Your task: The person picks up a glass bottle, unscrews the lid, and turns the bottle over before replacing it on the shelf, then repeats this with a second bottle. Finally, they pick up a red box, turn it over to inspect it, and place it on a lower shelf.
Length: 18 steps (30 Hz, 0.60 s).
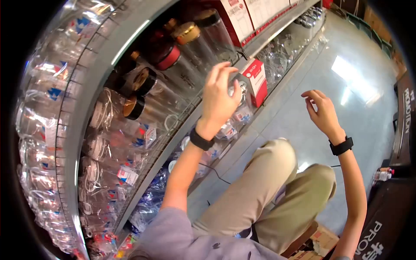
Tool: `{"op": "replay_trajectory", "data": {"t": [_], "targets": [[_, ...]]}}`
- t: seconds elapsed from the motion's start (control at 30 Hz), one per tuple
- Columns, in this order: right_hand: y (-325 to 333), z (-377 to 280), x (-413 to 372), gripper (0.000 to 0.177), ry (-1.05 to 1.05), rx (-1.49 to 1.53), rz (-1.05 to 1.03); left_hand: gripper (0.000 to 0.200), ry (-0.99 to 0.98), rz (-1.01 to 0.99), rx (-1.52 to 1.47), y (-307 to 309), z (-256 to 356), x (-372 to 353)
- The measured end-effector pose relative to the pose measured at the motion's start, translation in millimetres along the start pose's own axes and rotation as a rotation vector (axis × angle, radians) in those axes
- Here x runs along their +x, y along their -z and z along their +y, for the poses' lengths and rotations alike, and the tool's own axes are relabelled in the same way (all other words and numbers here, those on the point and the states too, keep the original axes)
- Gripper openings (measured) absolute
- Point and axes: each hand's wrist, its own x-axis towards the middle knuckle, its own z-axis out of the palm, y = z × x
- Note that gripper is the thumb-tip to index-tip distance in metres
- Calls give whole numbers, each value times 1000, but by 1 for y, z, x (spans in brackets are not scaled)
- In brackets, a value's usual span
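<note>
Red-and-white box (258, 83) by the rim of the lower shelf (284, 82)

Box sits left of the aisle floor (303, 130), one printed side toward the camera, clear glassware (281, 56) just beyond it on the far side. Left hand (220, 96) near the box, on its left; fingers loosely bent, thumb apart from them, a gap between. Whether skin meets cardboard, cannot tell. Right hand (323, 112) well apart, over the floor to the right; fingers bent and slightly parted, thumb held off. Black band (202, 139) on the left wrist, black watch (341, 146) on the right.

Left of the left hand: clear jars (190, 56) lying tilted in view, lids gold, red and black. Nearer, on the same side, bagged clear bottles (125, 138) with red-and-blue labels. Larger white-and-red boxes (242, 19) at the far end, above. Bent knees in khaki trousers (268, 173) below the hands.
</note>
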Motion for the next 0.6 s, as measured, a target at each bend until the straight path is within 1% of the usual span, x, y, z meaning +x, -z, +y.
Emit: {"op": "replay_trajectory", "data": {"t": [0.1, 0.13, 0.2, 0.23, 0.27, 0.3, 0.33, 0.37, 0.4, 0.43, 0.47, 0.5, 0.57, 0.6], "targets": [[37, -17, 32, 19, 62, 23, 44, 22, -52, 130, 80, 36, 2, 16], [46, -24, 43, 20, 85, 6, 58, 22, -35, 169, 44, 44, 1, 19], [64, -39, 69, 20, 140, -30, 86, 23, -144, 275, 141, 58, -2, 26], [68, -50, 83, 18, 172, -38, 95, 24, -60, 260, 43, 59, -6, 32], [69, -76, 109, 19, 262, -74, 113, 25, 16, 258, -58, 65, -9, 42], [60, -97, 132, 19, 333, -94, 126, 26, -27, 300, -39, 64, -12, 50], [48, -119, 145, 24, 295, 31, 96, 37, 16, 232, -92, 65, -11, 56], [34, -131, 165, 28, 435, -114, 148, 43, 12, 214, -31, 62, -14, 60], [20, -148, 180, 32, 528, -150, 178, 46, 10, 202, -14, 59, -17, 64], [4, -159, 196, 35, 638, -126, 203, 48, -1, 186, 6, 57, -19, 64], [-20, -160, 217, 41, 696, -110, 236, 51, -9, 174, 32, 53, -19, 59], [-31, -170, 225, 47, 686, -203, 219, 54, -12, 166, 51, 51, -16, 49], [-50, -178, 239, 58, 693, -383, 199, 52, -9, 133, 129, 49, -8, 16], [-57, -177, 247, 64, 710, -471, 194, 51, 106, 48, -45, 46, -6, -3]]}}
